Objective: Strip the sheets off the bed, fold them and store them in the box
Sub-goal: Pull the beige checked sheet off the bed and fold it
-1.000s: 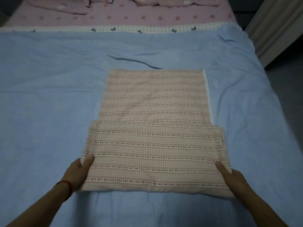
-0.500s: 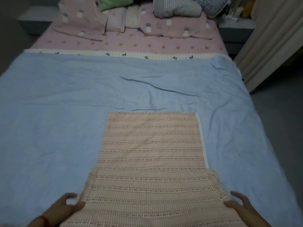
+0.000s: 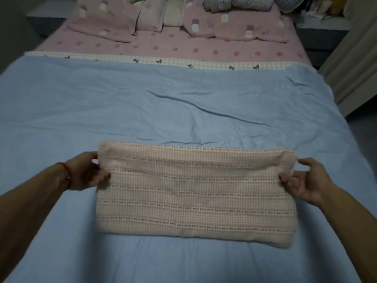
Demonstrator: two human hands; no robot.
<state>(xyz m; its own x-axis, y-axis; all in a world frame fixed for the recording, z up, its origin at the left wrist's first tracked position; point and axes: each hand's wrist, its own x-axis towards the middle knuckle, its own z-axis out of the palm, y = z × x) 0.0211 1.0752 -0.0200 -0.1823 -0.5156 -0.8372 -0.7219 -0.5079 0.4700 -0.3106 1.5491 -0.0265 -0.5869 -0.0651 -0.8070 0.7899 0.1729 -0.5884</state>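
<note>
A folded pink checked sheet (image 3: 195,190) with dark dotted stripes lies as a wide rectangle on the blue bed cover (image 3: 102,111). My left hand (image 3: 87,172), with a red string at the wrist, pinches the sheet's far left corner. My right hand (image 3: 304,178) pinches the far right corner, where the cloth is puckered. Both far corners are lifted a little off the cover; the near edge rests flat. No box is in view.
Beyond the blue cover lies a pink dotted sheet (image 3: 183,48) with pink pillows (image 3: 106,23) and rolled bedding (image 3: 238,5) at the head. A curtain (image 3: 355,64) hangs at the right, above grey floor (image 3: 365,135). A grey nightstand (image 3: 320,31) stands behind.
The near half of the pink sheet has been folded forward over the far half, making a shorter rectangle. Both hands moved from the near corners to the far edge.
</note>
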